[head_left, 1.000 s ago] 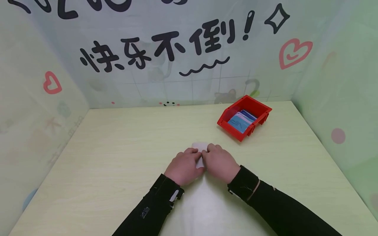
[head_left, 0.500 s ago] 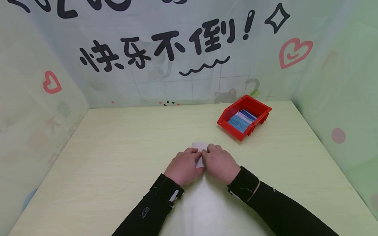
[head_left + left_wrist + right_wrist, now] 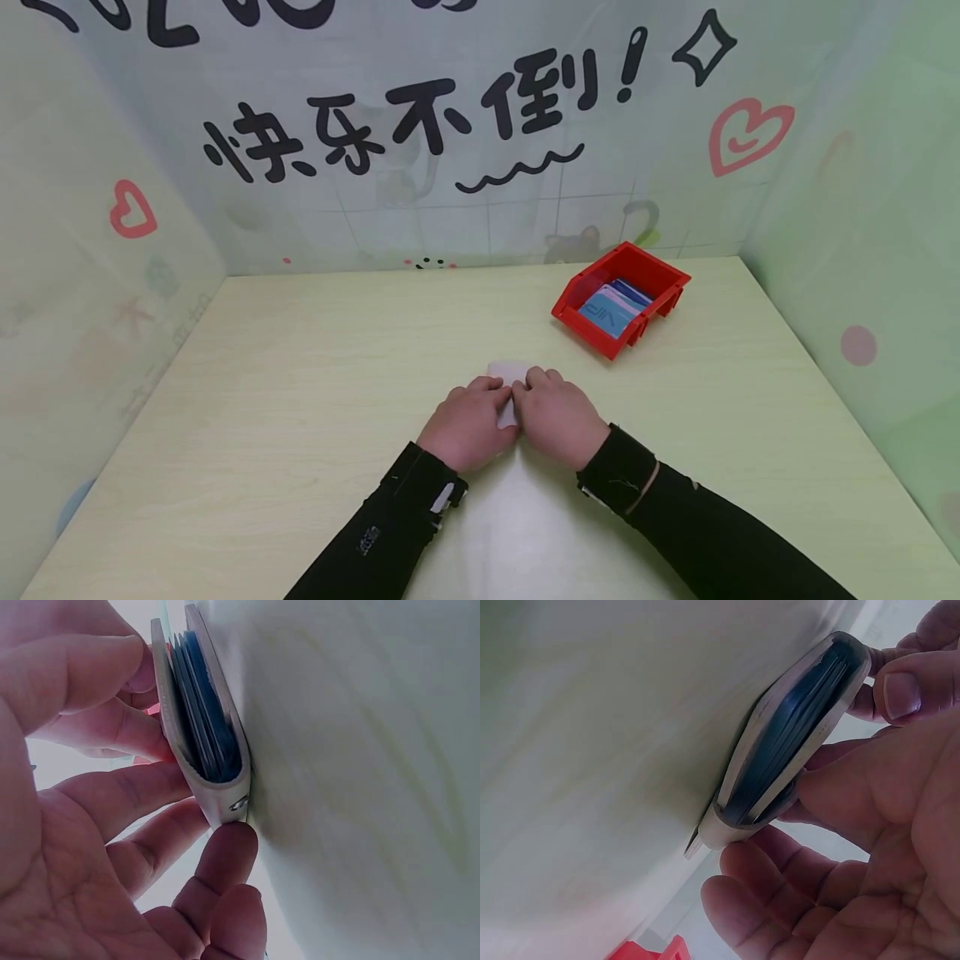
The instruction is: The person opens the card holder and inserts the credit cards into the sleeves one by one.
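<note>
A pale pinkish-white card holder lies on the table between the hands, partly covered by them. Its open side shows bluish inner sleeves or cards between two covers, with a small metal snap on the rounded end in the left wrist view. My left hand grips the holder's left side, curled fingers against its edge. From the other side my right hand holds it, fingertips right at the rim and near the left hand's. In the right wrist view a thin flap sticks out below the holder's end.
A red bin stands at the back right of the light wooden table. Several cards lie in it, with a blue VIP card on top. Printed cloth walls in the table's back and both sides.
</note>
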### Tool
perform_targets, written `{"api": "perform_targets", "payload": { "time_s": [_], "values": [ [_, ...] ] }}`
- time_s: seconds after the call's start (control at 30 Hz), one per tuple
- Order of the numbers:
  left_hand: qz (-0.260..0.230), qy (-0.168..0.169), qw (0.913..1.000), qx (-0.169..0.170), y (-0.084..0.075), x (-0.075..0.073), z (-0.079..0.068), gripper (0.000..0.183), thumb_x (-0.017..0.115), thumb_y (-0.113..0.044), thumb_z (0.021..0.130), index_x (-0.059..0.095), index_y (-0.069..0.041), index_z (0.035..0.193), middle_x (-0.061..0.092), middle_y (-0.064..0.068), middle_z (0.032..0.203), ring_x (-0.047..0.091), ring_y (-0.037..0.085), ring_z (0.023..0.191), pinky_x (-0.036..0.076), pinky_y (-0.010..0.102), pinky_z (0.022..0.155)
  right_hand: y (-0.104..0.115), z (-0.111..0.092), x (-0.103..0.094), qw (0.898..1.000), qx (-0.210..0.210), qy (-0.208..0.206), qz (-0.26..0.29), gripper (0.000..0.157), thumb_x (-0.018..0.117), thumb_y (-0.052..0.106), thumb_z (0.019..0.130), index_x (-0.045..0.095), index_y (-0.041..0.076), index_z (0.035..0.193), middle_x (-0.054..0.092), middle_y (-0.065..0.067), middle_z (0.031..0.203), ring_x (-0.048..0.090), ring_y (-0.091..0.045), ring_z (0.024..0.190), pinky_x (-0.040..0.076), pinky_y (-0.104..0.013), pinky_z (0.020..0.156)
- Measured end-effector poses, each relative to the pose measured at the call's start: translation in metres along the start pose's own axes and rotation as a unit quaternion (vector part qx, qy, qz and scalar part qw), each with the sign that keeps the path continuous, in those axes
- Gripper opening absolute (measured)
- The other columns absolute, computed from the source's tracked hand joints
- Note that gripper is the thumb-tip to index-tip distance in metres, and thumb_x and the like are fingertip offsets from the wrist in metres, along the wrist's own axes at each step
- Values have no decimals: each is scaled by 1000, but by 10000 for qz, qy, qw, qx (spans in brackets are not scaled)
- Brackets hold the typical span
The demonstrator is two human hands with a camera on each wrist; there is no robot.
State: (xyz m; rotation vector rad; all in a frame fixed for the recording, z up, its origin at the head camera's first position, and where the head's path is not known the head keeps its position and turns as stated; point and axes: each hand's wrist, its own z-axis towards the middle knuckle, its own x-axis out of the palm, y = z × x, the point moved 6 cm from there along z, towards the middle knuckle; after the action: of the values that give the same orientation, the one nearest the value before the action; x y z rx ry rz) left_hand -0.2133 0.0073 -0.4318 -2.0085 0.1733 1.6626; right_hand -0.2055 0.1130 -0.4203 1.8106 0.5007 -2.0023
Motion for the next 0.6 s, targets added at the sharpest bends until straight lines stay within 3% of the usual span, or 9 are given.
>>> {"api": "perform_targets", "payload": {
  "time_s": [0.6],
  "values": [
    [-17,20,10000,-19,0,0,0,60,66,-43,101,58,-11,151,54,11,158,49,30,148,43,49,118,1,-2,3,9999,-16,-89,-128,36,77,14,95,72,-6,125,61,-15,92,52,-25,76,55,-33,70]
  ]
}}
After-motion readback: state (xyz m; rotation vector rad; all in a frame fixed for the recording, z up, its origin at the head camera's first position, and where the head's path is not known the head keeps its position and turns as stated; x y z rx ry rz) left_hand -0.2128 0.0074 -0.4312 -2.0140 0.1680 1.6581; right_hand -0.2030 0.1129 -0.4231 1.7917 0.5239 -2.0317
